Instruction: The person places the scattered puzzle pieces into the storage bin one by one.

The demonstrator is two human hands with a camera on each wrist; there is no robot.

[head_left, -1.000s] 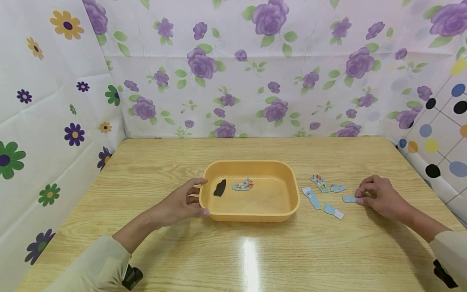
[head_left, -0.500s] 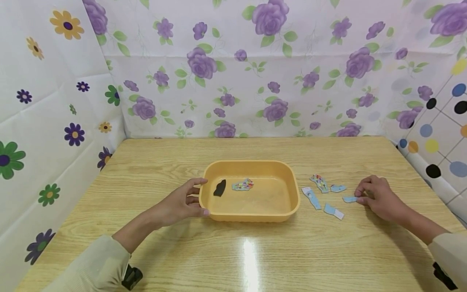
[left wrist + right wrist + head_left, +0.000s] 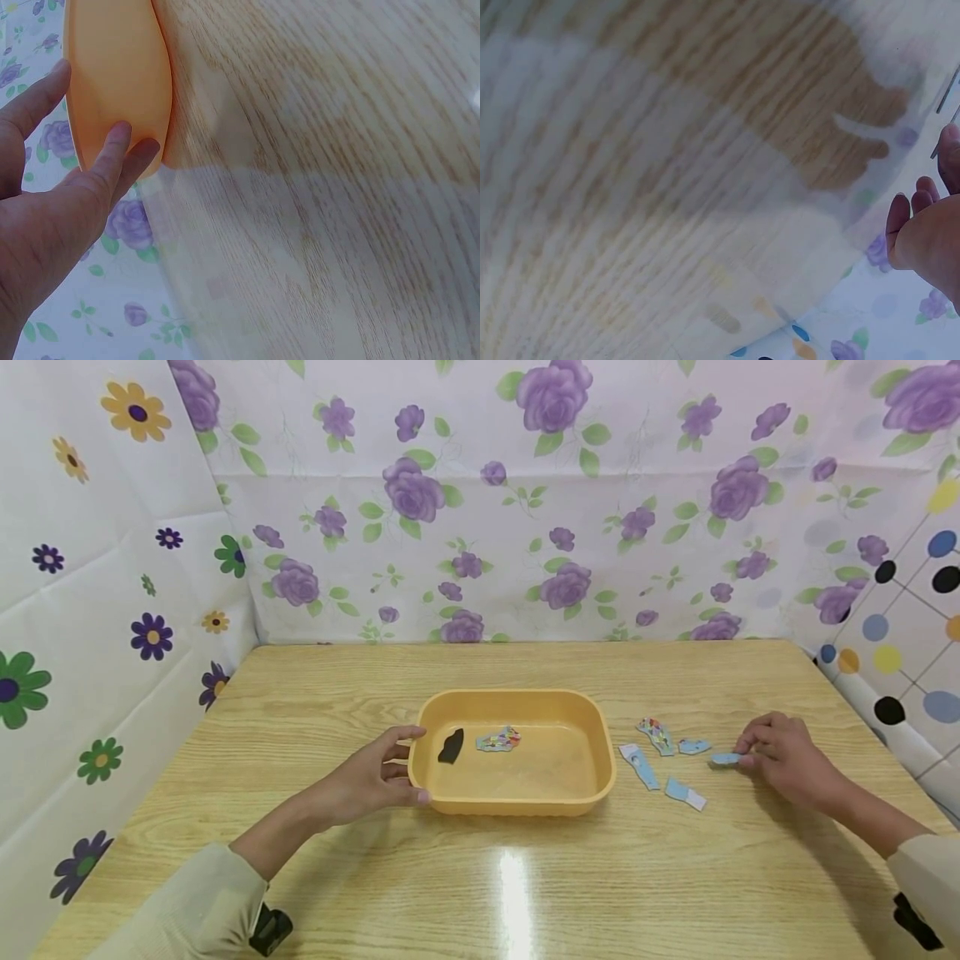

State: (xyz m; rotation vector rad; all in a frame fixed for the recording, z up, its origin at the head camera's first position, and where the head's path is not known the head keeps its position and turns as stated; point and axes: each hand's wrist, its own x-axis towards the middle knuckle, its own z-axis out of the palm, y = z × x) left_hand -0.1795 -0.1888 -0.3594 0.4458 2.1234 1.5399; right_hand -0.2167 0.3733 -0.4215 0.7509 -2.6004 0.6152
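Observation:
In the head view my right hand (image 3: 783, 760) pinches a light-blue puzzle piece (image 3: 725, 759) between thumb and fingers, just over the table. In the right wrist view that hand (image 3: 930, 225) shows only at the right edge. My left hand (image 3: 371, 777) spreads its fingers against the left end of a yellow-orange plastic tray (image 3: 517, 807), thumb by the front corner. The left wrist view shows its nearly straight fingers (image 3: 112, 154) touching the tray's outer wall (image 3: 124, 75). Inside the tray lie a dark puzzle piece (image 3: 451, 747) and a multicoloured puzzle piece (image 3: 498, 740).
Between tray and right hand lie a colourful puzzle piece (image 3: 657, 737), a small blue puzzle piece (image 3: 694, 747), a long pale puzzle piece (image 3: 640, 767) and a blue-and-white puzzle piece (image 3: 686, 794). The wooden table (image 3: 360, 877) backs onto a flowered cloth (image 3: 495, 560).
My right hand has lifted the light-blue puzzle piece slightly and shifted a little to the right and away. The left hand and the tray stay in place.

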